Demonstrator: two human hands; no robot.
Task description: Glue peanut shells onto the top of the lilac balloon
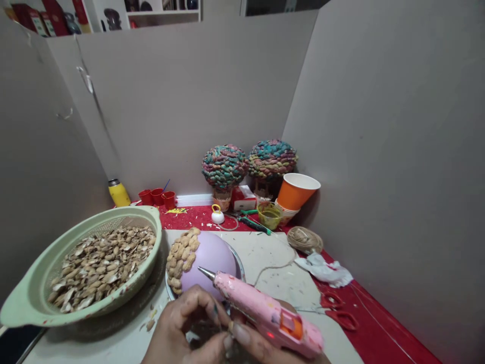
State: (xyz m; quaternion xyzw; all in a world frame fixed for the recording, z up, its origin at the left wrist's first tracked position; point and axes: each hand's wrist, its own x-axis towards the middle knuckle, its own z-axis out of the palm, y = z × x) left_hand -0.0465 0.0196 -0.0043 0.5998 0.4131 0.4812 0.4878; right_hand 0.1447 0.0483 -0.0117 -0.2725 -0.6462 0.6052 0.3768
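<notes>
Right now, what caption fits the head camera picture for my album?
Peanut shells cover part of a purple ball; the right hand holds a pink glue gun.

Pink glue gun [265, 316], smudged, slanted over the right hand [261, 344]; lilac balloon [215, 253], partly peanut-shell-covered, sat just beyond both hands.

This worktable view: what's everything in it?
Strainer: one, green, left
Loose shells: many, tan, inside strainer
Ball: one, purple, centre
Bowl: one, silver, under ball
Glue gun: one, pink, right hand
Ornaments: two, multicoloured, back
Small cups: three, red, back left
Bottle: one, yellow, back left
Big cup: one, orange, back right
Box: one, red-white, back
Tub: one, yellow-green, back
Tools: some, green-handled, back
Twine coil: one, tan, right
Scissors: one, red, right
Tissue: one, white, right
Hands: two, bare, front
</notes>
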